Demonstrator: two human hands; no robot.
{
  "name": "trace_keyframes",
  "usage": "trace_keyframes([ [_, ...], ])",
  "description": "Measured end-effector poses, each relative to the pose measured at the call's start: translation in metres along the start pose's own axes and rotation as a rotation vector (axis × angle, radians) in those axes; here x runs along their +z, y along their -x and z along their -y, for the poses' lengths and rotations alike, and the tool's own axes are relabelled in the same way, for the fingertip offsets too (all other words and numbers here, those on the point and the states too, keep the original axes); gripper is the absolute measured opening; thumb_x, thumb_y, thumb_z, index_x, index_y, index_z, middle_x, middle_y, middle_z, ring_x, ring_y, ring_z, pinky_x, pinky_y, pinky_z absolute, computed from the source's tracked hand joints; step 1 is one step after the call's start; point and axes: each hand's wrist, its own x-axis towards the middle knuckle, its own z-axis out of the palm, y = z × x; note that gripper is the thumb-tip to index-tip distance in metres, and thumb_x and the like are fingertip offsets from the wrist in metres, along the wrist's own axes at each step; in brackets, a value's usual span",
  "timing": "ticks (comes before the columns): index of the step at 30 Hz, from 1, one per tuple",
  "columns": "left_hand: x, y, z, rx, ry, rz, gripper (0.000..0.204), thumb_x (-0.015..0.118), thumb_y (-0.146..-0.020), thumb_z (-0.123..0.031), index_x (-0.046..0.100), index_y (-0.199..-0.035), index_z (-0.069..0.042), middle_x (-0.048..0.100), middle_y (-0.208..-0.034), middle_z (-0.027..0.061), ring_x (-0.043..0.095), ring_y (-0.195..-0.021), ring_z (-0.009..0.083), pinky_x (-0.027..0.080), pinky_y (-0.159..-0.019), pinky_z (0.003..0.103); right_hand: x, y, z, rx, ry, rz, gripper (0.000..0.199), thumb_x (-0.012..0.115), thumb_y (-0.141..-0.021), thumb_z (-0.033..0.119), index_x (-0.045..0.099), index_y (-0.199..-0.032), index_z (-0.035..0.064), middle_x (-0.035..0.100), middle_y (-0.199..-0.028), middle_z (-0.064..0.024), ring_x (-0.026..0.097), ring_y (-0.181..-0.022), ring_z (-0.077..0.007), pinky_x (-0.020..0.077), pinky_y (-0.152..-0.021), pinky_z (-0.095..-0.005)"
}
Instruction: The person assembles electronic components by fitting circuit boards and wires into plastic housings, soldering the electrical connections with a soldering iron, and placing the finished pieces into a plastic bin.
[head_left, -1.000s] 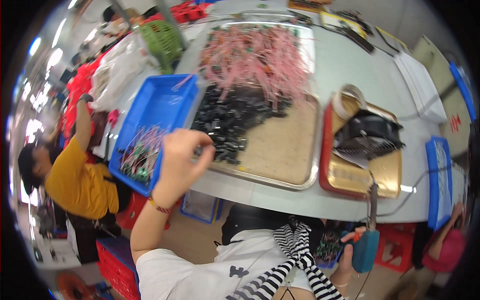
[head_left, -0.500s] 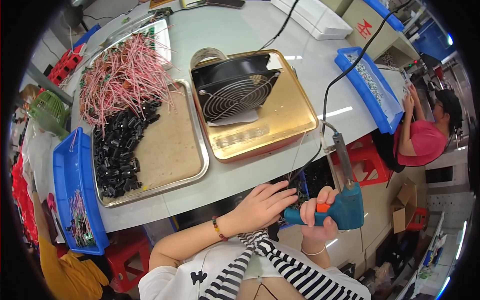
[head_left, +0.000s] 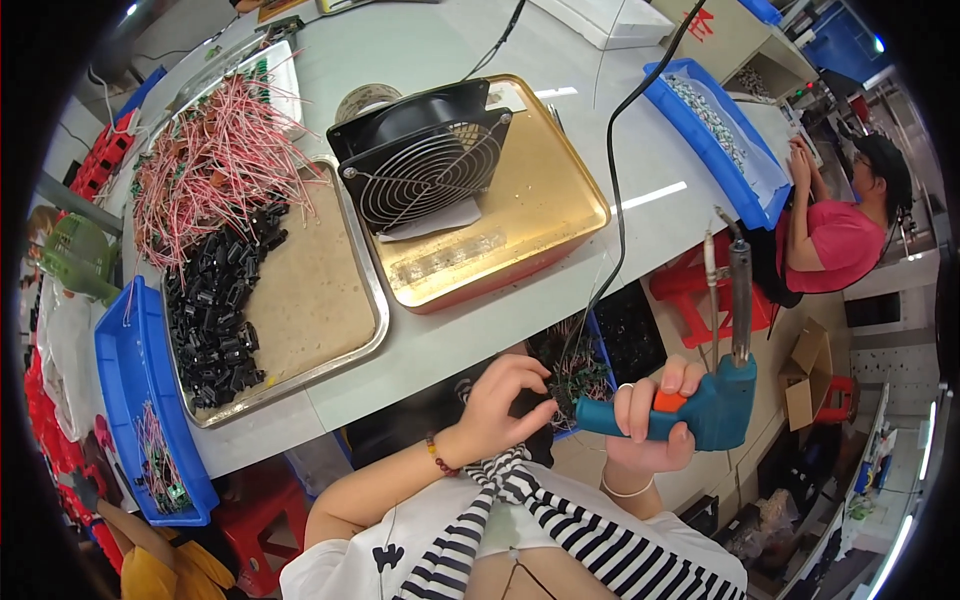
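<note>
Low in the centre of the frame the right hand (head_left: 655,420) is wrapped around the teal grip of a soldering gun (head_left: 715,395), its metal tip pointing straight up toward the table (head_left: 440,340) edge and a black cable (head_left: 615,190) running up across the table. Just left of it the left hand (head_left: 500,405) has its fingers curled loosely together, fingertips near the butt of the gun; whether they pinch anything cannot be told. Behind both hands, under the table edge, sits a bin of wired parts (head_left: 580,365). On the table above, a black fan (head_left: 425,160) stands in a gold tray (head_left: 540,215); left of it a steel tray (head_left: 310,300) holds black connectors (head_left: 215,310) and red wires (head_left: 205,170). At the far right a person in a pink shirt (head_left: 840,240) sits
</note>
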Motion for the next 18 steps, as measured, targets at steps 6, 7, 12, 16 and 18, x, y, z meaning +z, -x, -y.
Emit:
trace_keyframes([
  [6, 0.042, 0.014, 0.004, -0.612, 1.027, 0.220, 0.018, 0.058, -0.090, -0.008, 0.053, -0.105, 0.000, 0.058, -0.100, 0.0064, 0.057, -0.095, 0.0157, 0.047, -0.082, 0.030, 0.003, 0.003, 0.001, -0.084, 0.013, -0.047, 0.036, 0.065, -0.082, 0.015, 0.038, -0.105, 0.0067, 0.045, -0.105, -0.0054, 0.046, -0.051, -0.0110, 0.0352, -0.049, -0.0246],
  [7, 0.046, 0.017, 0.016, -0.670, 1.070, 0.355, 0.014, 0.055, -0.092, -0.010, 0.055, -0.102, -0.001, 0.059, -0.090, 0.0054, 0.058, -0.083, 0.0147, 0.048, -0.076, 0.029, 0.003, 0.005, 0.002, -0.085, 0.017, -0.047, 0.036, 0.065, -0.082, 0.015, 0.038, -0.105, 0.0067, 0.045, -0.105, -0.0054, 0.046, -0.051, -0.0110, 0.0352, -0.049, -0.0246],
  [12, 0.078, 0.031, 0.059, -1.248, 1.352, 0.486, 0.025, 0.045, -0.098, -0.023, 0.061, -0.103, -0.005, 0.053, -0.063, 0.0011, 0.058, -0.057, 0.0132, 0.055, -0.063, 0.032, 0.006, 0.009, 0.003, -0.164, 0.079, -0.085, 0.037, 0.065, -0.081, 0.015, 0.038, -0.106, 0.0068, 0.045, -0.105, -0.0061, 0.046, -0.050, -0.0107, 0.0345, -0.048, -0.0242],
  [16, 0.098, 0.049, 0.091, -1.501, 0.864, 0.862, 0.035, 0.049, -0.096, -0.031, 0.064, -0.105, 0.000, 0.055, -0.067, 0.0012, 0.059, -0.059, 0.0113, 0.056, -0.065, 0.031, 0.008, 0.010, 0.002, -0.191, 0.121, -0.060, 0.036, 0.063, -0.081, 0.015, 0.038, -0.105, 0.0067, 0.045, -0.105, -0.0067, 0.046, -0.051, -0.0108, 0.0344, -0.048, -0.0246],
  [18, 0.098, 0.043, 0.096, -1.452, 0.769, 0.941, 0.035, 0.050, -0.096, -0.031, 0.064, -0.103, 0.000, 0.056, -0.068, 0.0010, 0.059, -0.059, 0.0109, 0.056, -0.065, 0.030, 0.009, 0.011, -0.001, -0.210, 0.160, -0.050, 0.034, 0.061, -0.081, 0.014, 0.038, -0.105, 0.0062, 0.045, -0.105, -0.0072, 0.046, -0.051, -0.0119, 0.0353, -0.050, -0.0266],
])
